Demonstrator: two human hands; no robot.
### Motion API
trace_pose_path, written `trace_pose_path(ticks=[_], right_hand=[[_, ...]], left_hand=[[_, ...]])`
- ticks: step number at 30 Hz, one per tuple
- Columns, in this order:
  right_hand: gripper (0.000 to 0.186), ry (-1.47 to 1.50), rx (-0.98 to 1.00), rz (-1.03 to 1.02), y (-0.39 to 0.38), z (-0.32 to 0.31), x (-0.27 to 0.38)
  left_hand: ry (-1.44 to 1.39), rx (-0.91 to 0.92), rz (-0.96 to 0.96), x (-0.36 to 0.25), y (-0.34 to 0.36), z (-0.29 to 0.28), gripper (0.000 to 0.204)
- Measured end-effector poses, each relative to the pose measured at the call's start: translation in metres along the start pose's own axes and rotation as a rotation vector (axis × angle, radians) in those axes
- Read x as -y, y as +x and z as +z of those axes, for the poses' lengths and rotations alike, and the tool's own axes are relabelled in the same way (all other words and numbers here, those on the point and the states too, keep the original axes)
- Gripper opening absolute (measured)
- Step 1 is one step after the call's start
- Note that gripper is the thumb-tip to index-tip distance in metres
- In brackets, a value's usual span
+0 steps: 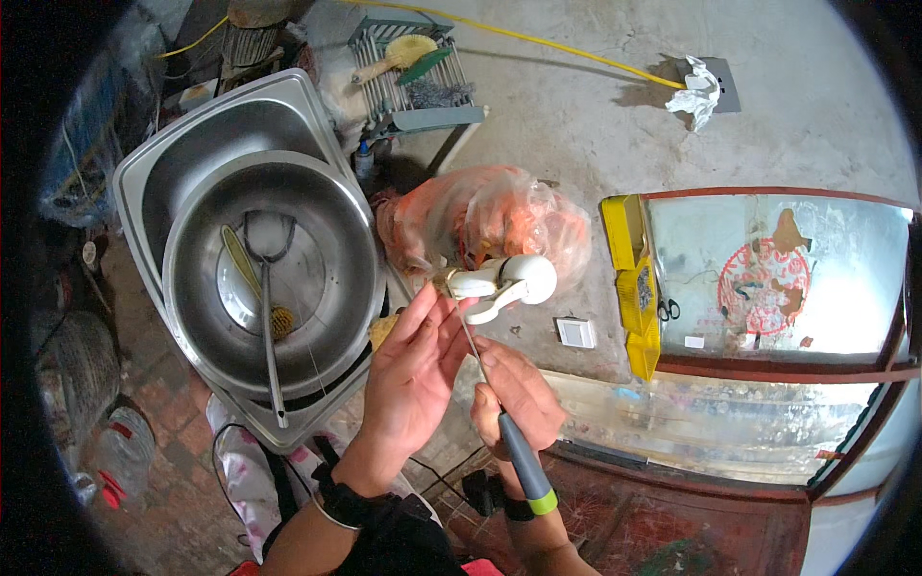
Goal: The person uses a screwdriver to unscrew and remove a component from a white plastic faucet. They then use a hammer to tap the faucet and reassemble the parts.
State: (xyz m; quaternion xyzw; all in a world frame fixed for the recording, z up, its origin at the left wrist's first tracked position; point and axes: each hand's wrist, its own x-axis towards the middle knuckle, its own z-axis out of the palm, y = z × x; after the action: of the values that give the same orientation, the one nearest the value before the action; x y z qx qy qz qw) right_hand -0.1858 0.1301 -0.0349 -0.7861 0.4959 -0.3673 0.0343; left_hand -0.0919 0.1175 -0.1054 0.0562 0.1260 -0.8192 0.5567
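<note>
A white tap with a curved lever [523,281] is raised over an orange plastic bag, its end resting at the fingertips of my left hand [413,374], which is turned palm up with fingers curled beneath it. My right hand [514,398] is closed around a screwdriver with a grey and green handle [524,463]. Its thin metal shaft points up toward the underside of the tap; whether the tip touches it I cannot tell.
A steel sink [144,182] with a large bowl [192,317], ladle and brush sits left. A rack [442,120] stands behind, the orange bag [499,211] in the middle. Right are yellow bins [624,230], a white switch plate [574,331] and a glass-fronted cabinet [687,240].
</note>
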Motion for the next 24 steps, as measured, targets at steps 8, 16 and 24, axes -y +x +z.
trace_pose_path(ticks=[8, 16, 24], right_hand=[[0.02, 0.167, 0.234, 0.208, -0.004, -0.007, 0.015], [0.018, 0.082, 0.028, 0.062, 0.001, -0.014, 0.0], [0.016, 0.23, -0.061, 0.251, -0.008, -0.004, -0.005]], left_hand=[[-0.009, 0.039, 0.035, 0.001, 0.001, -0.003, 0.044], [-0.034, 0.058, 0.022, 0.0, 0.0, 0.0, 0.047], [-0.059, 0.062, 0.062, 0.002, 0.003, -0.003, 0.045]])
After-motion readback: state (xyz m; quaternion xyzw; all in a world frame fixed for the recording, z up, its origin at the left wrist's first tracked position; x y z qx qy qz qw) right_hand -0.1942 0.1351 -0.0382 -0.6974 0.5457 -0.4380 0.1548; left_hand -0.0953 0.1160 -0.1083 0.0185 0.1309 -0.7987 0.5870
